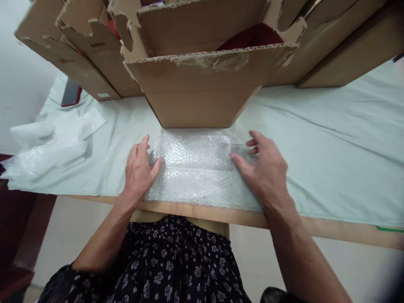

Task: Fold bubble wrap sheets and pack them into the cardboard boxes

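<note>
A sheet of bubble wrap (195,183) lies flat on the green cloth near the table's front edge, with a crease or fold running across its middle. At its left edge is my left hand (139,168), fingers apart and the thumb resting at the wrap's border. My right hand (263,164) stands at the right edge, thumb and fingers spread, the thumb tip close to the wrap. Neither hand grips it. Whether anything lies under the wrap's upper layer, I cannot tell.
Directly behind the wrap stands an open cardboard box (195,92) with something dark red inside. More cardboard boxes (85,63) line the back. Crumpled bubble wrap pieces (53,139) lie at the left, near a dark flat object (71,92). Green cloth (341,160) covers the wooden-edged table.
</note>
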Demonstrator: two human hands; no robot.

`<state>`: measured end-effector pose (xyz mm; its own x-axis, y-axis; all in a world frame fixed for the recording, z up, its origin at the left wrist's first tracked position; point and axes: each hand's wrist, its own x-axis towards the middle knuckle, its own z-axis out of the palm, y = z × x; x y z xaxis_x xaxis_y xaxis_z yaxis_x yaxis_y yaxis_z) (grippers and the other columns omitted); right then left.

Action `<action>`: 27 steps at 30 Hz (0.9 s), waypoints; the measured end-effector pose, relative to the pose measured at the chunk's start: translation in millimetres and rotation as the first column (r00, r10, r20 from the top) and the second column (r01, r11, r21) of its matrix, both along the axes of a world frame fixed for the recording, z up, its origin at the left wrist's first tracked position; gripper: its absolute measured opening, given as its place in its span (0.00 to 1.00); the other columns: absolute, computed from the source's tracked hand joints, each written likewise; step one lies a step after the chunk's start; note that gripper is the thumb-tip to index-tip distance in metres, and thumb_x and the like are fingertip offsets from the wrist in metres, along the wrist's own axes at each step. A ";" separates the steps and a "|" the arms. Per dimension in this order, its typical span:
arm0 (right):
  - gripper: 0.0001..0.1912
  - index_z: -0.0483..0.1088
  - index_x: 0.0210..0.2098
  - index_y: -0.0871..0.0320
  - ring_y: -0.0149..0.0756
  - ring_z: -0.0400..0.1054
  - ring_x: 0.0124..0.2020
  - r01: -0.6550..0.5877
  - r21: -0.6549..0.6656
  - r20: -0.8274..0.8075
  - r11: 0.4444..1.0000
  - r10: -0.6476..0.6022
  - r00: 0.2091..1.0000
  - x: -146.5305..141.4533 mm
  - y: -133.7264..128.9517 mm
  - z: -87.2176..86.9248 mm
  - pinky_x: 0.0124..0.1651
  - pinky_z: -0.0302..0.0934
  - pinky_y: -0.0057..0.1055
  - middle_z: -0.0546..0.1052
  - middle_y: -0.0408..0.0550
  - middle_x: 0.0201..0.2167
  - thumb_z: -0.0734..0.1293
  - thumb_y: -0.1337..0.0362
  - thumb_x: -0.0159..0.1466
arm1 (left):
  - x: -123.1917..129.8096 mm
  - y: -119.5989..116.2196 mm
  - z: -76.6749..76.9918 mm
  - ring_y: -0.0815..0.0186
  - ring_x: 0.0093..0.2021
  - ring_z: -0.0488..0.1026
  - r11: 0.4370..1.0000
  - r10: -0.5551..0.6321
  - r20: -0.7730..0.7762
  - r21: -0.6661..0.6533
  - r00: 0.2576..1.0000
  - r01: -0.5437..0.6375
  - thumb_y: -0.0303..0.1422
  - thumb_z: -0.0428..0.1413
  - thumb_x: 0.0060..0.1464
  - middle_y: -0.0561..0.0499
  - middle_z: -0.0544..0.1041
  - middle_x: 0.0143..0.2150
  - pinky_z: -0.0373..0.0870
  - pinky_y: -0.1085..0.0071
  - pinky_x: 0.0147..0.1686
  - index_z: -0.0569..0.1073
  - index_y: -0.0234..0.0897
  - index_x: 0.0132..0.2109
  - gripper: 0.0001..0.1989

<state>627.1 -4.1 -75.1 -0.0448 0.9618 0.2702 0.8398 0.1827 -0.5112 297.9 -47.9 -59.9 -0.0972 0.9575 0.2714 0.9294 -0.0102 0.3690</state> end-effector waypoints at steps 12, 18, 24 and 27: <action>0.38 0.51 0.77 0.63 0.50 0.45 0.80 -0.431 -0.179 0.331 0.884 0.467 0.820 -92.2 -26.9 -13.7 0.78 0.44 0.51 0.55 0.59 0.78 0.54 0.47 0.76 | 29.4 -1.7 -30.7 0.49 0.79 0.52 0.846 -0.531 -0.187 -0.168 0.826 0.506 0.50 0.43 0.74 0.34 0.58 0.78 0.46 0.46 0.77 0.50 0.34 0.77 0.35; 0.41 0.51 0.77 0.63 0.53 0.46 0.79 -0.299 -0.186 0.393 0.936 0.350 0.850 -62.2 -31.7 -19.7 0.78 0.43 0.57 0.54 0.60 0.78 0.52 0.42 0.75 | 10.3 -4.3 -35.0 0.43 0.80 0.48 0.876 -0.467 -0.169 -0.223 0.868 0.428 0.52 0.46 0.72 0.31 0.53 0.79 0.40 0.40 0.76 0.55 0.31 0.75 0.37; 0.39 0.47 0.79 0.60 0.58 0.49 0.78 -0.148 -0.095 0.390 0.984 0.174 0.904 -43.6 -51.1 -15.9 0.75 0.45 0.62 0.57 0.63 0.77 0.53 0.45 0.76 | 2.5 -17.1 -22.4 0.43 0.80 0.49 0.899 -0.414 -0.134 -0.214 0.900 0.382 0.47 0.49 0.72 0.32 0.54 0.79 0.39 0.34 0.75 0.56 0.34 0.75 0.33; 0.38 0.47 0.79 0.55 0.53 0.47 0.79 -0.244 -0.091 0.382 0.966 0.260 0.887 -66.1 -60.6 -11.1 0.77 0.43 0.59 0.55 0.58 0.78 0.54 0.46 0.76 | 10.8 -25.2 -18.4 0.46 0.81 0.47 0.879 -0.465 -0.108 -0.173 0.879 0.443 0.46 0.50 0.71 0.36 0.53 0.80 0.38 0.38 0.77 0.57 0.38 0.75 0.32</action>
